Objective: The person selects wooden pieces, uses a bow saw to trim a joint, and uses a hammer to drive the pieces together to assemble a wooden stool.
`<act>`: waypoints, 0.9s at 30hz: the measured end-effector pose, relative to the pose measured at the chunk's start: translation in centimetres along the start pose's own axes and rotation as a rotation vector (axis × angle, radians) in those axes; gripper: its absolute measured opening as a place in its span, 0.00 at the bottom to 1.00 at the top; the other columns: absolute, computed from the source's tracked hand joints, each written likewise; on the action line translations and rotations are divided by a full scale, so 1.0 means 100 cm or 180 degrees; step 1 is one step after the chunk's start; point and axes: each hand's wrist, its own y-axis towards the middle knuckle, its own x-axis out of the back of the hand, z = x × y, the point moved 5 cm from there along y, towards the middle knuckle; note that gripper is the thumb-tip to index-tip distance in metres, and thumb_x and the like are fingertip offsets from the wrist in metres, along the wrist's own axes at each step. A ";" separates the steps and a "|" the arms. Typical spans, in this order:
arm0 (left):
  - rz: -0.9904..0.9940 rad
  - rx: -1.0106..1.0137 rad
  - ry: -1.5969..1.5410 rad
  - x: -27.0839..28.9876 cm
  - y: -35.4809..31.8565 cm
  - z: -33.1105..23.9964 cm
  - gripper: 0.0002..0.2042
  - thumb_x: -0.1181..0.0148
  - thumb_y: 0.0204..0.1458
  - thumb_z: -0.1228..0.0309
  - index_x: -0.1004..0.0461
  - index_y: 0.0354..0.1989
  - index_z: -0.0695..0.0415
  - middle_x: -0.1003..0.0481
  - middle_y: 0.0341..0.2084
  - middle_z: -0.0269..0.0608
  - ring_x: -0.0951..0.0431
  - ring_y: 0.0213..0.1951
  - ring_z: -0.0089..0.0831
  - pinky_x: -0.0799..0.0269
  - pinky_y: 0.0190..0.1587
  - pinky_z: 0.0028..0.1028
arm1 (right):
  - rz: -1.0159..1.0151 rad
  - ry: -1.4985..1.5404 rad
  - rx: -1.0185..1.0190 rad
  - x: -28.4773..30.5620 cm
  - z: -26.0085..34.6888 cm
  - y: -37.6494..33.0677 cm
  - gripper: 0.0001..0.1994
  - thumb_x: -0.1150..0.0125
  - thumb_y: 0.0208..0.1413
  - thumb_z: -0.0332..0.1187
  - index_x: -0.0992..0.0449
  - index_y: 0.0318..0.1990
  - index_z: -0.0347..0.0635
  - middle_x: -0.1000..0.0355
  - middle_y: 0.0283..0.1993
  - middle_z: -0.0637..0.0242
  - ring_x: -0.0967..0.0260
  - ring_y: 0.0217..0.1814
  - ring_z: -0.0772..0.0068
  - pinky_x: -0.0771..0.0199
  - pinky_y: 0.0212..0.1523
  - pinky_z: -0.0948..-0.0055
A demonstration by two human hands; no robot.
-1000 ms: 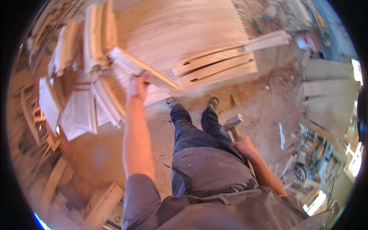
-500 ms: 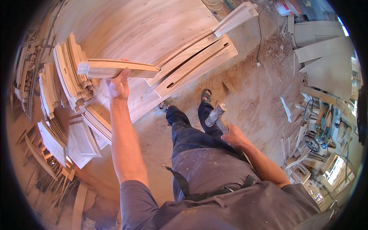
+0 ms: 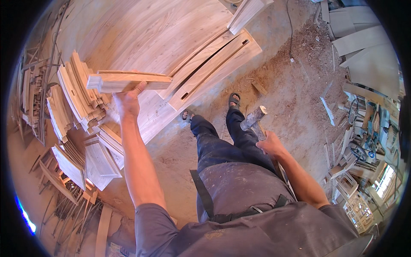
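In my left hand [image 3: 128, 100] is a curved wooden piece [image 3: 124, 81] with a stepped tenon at its left end, gripped from below with the thumb along its near side. It is held over the near left part of a large wooden tabletop [image 3: 158, 30]. My right hand [image 3: 270, 144] grips the handle of a hammer [image 3: 253, 118] with a worn, pale, blocky head, held low in front of my right leg. Two curved slotted boards [image 3: 214, 68] lie side by side at the tabletop's near right edge, a dark gap between them.
Stacked curved wooden pieces [image 3: 79, 92] stand left of my left hand, with more pale boards [image 3: 100, 160] below them. Another wooden piece [image 3: 248, 15] rests at the tabletop's far right corner. Sawdust and a cable [image 3: 291, 38] lie on the floor. Large panels [image 3: 364, 47] lean at the right.
The wooden piece in my left hand has shifted slightly left and turned a little. My right hand has raised the hammer slightly up and to the right. The whole view has shifted a bit.
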 end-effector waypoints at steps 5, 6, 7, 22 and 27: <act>0.0095 -0.0595 0.1508 -0.014 -0.015 -0.027 0.21 0.25 0.39 0.80 0.21 0.46 0.66 0.19 0.40 0.43 0.22 0.42 0.30 0.25 0.48 0.31 | -0.0043 -0.0117 0.0214 0.005 0.031 -0.004 0.10 0.38 0.46 0.30 0.30 0.31 0.34 0.31 0.19 0.62 0.32 0.18 0.69 0.33 0.20 0.66; 0.0077 -0.0590 0.1435 -0.014 -0.017 -0.026 0.21 0.25 0.40 0.80 0.21 0.46 0.66 0.19 0.40 0.43 0.21 0.41 0.31 0.25 0.47 0.32 | -0.0066 -0.0164 0.0307 0.004 0.038 -0.003 0.10 0.38 0.47 0.30 0.30 0.31 0.34 0.31 0.19 0.62 0.32 0.19 0.69 0.33 0.21 0.67; 0.0076 -0.0599 0.1352 -0.017 -0.016 -0.026 0.21 0.25 0.40 0.80 0.21 0.45 0.66 0.19 0.39 0.43 0.21 0.40 0.32 0.25 0.46 0.32 | -0.0110 -0.0196 0.0400 0.004 0.046 -0.004 0.10 0.38 0.47 0.31 0.30 0.32 0.34 0.31 0.20 0.62 0.32 0.19 0.69 0.33 0.21 0.67; 0.0379 -0.0742 0.1411 -0.020 -0.013 0.011 0.22 0.25 0.40 0.75 0.24 0.46 0.61 0.19 0.36 0.48 0.19 0.39 0.42 0.25 0.47 0.37 | -0.0592 -0.0012 0.2760 0.004 0.290 -0.079 0.10 0.32 0.52 0.30 0.27 0.38 0.36 0.30 0.27 0.69 0.35 0.25 0.81 0.33 0.26 0.75; 0.0180 -0.0674 0.1601 -0.027 -0.016 0.006 0.25 0.27 0.39 0.75 0.27 0.49 0.60 0.20 0.39 0.53 0.22 0.46 0.52 0.27 0.51 0.42 | -0.0914 -0.0297 0.4389 -0.006 0.396 -0.165 0.06 0.34 0.56 0.26 0.25 0.39 0.39 0.29 0.24 0.74 0.38 0.18 0.87 0.38 0.18 0.82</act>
